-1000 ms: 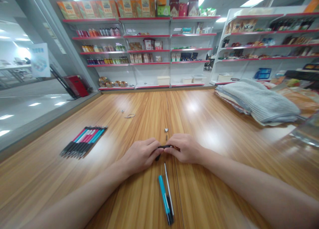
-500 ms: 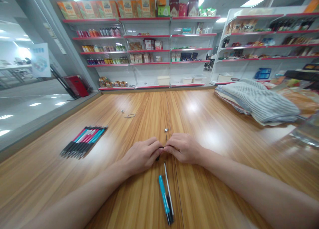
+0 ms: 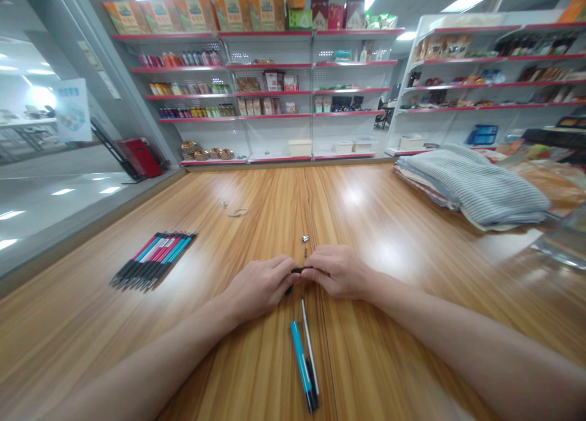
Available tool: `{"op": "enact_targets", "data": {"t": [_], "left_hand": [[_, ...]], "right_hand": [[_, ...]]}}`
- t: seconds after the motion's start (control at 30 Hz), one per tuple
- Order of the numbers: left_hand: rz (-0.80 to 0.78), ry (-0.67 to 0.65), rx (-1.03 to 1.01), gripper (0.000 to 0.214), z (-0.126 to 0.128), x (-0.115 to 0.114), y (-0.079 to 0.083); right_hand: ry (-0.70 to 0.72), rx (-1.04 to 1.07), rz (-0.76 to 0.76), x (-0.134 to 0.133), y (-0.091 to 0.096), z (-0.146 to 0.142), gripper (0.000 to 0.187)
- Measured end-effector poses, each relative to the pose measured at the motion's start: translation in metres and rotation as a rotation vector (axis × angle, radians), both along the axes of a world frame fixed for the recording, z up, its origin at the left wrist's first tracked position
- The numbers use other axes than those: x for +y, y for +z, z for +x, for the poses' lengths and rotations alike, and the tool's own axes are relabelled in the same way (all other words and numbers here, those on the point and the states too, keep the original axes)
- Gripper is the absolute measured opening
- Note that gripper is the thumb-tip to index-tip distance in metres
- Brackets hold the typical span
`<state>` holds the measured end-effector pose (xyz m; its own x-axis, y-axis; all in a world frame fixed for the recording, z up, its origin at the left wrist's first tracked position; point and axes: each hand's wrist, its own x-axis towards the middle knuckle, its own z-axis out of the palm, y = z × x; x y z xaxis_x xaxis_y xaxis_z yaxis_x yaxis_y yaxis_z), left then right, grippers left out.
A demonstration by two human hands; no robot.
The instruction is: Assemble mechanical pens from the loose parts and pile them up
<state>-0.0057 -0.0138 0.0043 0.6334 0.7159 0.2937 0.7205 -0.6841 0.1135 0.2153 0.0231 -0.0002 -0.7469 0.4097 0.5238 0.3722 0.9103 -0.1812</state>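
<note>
Fingertips of my left hand [image 3: 268, 287] and my right hand [image 3: 336, 273] pinch the two ends of a small black pen grip [image 3: 300, 269], held level just above the table. Another dark bit shows under my left fingers. Closer to me lie a turquoise pen barrel [image 3: 300, 354] with a black end and, beside it, a thin white ink refill [image 3: 309, 341]. A small silver pen tip [image 3: 305, 239] and a tiny spring [image 3: 306, 252] lie just beyond my hands.
Several pens [image 3: 153, 259] in pink, turquoise and black lie in a row at left. Farther back are a metal ring [image 3: 238, 213] and a small silver piece [image 3: 224, 204]. Folded striped cloth [image 3: 476, 183] and a clear container [image 3: 565, 241] stand at right. Stocked shelves [image 3: 270, 91] line the back.
My hands have drawn slightly apart, and more of the black pen grip shows between my fingers. The other things on the table have stayed put.
</note>
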Motion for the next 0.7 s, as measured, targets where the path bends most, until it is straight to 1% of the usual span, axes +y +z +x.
{"op": "enact_targets", "data": {"t": [0.4, 0.7], "left_hand": [[0.02, 0.023, 0.04, 0.025, 0.0001, -0.0008, -0.0045], [0.029, -0.005, 0.041, 0.024, -0.0001, 0.0007, -0.0052]], "right_hand": [[-0.044, -0.018, 0.023, -0.0017, 0.0011, -0.0013, 0.036], [-0.088, -0.012, -0.023, -0.0062, 0.0025, -0.0036, 0.039]]}}
